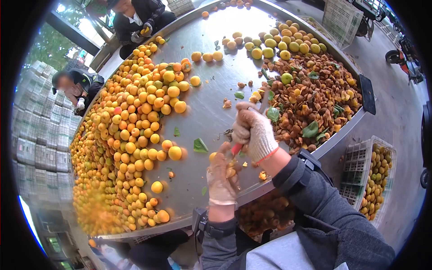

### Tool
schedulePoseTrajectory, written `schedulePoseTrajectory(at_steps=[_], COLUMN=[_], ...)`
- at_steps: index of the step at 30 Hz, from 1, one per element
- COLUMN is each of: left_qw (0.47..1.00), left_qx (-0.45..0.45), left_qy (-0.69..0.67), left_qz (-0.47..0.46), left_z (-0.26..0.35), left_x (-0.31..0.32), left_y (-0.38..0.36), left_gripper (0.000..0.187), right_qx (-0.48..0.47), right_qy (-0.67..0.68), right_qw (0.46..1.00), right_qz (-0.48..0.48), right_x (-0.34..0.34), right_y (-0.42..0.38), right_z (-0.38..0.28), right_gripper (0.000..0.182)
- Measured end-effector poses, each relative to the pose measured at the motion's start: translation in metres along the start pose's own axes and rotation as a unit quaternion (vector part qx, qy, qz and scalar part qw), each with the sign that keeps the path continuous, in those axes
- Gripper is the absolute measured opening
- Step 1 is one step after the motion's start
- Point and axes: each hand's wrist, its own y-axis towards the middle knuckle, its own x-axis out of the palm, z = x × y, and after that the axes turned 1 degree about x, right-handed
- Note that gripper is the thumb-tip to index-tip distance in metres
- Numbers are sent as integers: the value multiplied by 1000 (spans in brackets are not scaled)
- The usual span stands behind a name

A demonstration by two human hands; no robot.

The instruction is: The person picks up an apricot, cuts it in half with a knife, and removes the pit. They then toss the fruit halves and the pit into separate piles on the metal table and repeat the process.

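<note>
My right hand (255, 130), in a whitish knit glove, is closed around the red handle (236, 148) of a knife, whose blade (264, 102) points up and away from me. Just left of and below it, my left hand (222, 177), also gloved, has its fingers curled round a yellow-orange fruit (231, 171), partly hidden by the fingers. Both hands are above the near part of a metal table (189, 130). A large heap of orange fruit (139, 108) lies to the left. Brown pits and scraps (310, 94) are piled on the right.
Greener fruit (288, 40) lies at the back right of the table. Loose leaves (200, 145) dot the metal. A crate of fruit (378, 180) stands at the right. Two people, one at the far edge (135, 22) and one at the left (74, 87), are beside the table.
</note>
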Motion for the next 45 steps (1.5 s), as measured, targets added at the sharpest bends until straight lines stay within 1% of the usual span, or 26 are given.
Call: schedulePoseTrajectory(at_steps=[2, 3, 4, 5, 6, 7, 9, 12, 15, 17, 19, 21, 23, 24, 26, 28, 31, 33, 35, 36, 37, 39, 40, 41, 43, 45], left_qw=[998, 992, 992, 987, 982, 982, 987, 984, 978, 980, 981, 979, 983, 986, 986, 984, 982, 986, 987, 986, 986, 984, 984, 983, 981, 979], left_qx=[51, 101, 104, 129, 152, 152, 74, 168, 206, 198, 191, 198, 182, 165, 166, 171, 181, 143, 151, 160, 160, 176, 177, 178, 177, 194], left_qy=[-11, -20, -21, -54, -87, -88, -131, -50, -17, -11, -6, -37, -36, -35, -21, -6, -45, -21, -24, -27, -27, -27, -27, -33, -40, -46], left_qz=[37, 73, 73, 74, 75, 74, 64, 44, 15, 10, 9, -8, -2, 4, 27, 52, -22, 80, 53, 26, 26, 12, 14, 44, 76, 36], left_z=[-1, 2, 6, 10, 12, 15, 19, 12, 3, 3, 4, 7, 10, 11, 7, 3, 3, 5, 9, 12, 12, 12, 10, 6, -1, -4], left_x=[-9, -12, -13, -12, -11, -8, -1, -1, -12, -7, -5, -6, 0, 3, 6, 0, -6, 4, -2, -4, -3, 3, 5, 9, 3, -13], left_y=[8, 9, 10, 9, 8, 8, 10, -2, 4, 1, -1, -2, -10, -13, -9, -4, 0, -4, -7, -9, -11, -13, -11, -7, -1, 5], left_gripper=[51, 48, 48, 46, 43, 43, 46, 57, 62, 52, 44, 58, 58, 57, 50, 43, 49, 48, 49, 49, 49, 47, 47, 46, 45, 46], right_qx=[-46, -45, -132, -215, -131, -178, -171, -218, -202, -187, -185, -180, -144, -144, -117, -135, -166, -176, -157, -224, -224, -194, -214, -213, -219, -204], right_qy=[-224, -223, -381, -522, -598, -686, -771, -779, -771, -780, -756, -746, -679, -679, -767, -775, -801, -819, -878, -830, -830, -708, -734, -733, -816, -837], right_qw=[973, 974, 908, 799, 752, 650, 554, 528, 532, 522, 565, 581, 668, 669, 577, 563, 531, 511, 447, 508, 508, 651, 604, 605, 499, 470], right_qz=[-18, -20, -117, -209, -244, -273, -264, -259, -285, -291, -275, -271, -268, -265, -256, -253, -221, -192, -68, -57, -58, -195, -225, -225, -193, -193], right_x=[-1, -1, -3, -5, 3, 7, 7, -1, 2, 0, -2, -3, -10, -7, 1, 0, -2, -6, -9, -13, -13, -11, -18, -20, -13, -8], right_y=[-5, -7, -11, -16, -30, -39, -43, -33, -34, -37, -37, -33, -24, -25, -31, -33, -32, -27, -16, -16, -17, -23, -20, -22, -31, -36], right_z=[-20, -15, -6, 0, -5, -4, 4, 2, -1, 2, 2, 3, 6, 4, -1, 0, 1, -2, -6, -10, -9, -7, 2, 7, 10, 11], right_gripper=[16, 16, 17, 18, 21, 24, 23, 38, 28, 32, 34, 34, 34, 34, 33, 32, 28, 26, 20, 15, 15, 15, 15, 15, 14, 11])
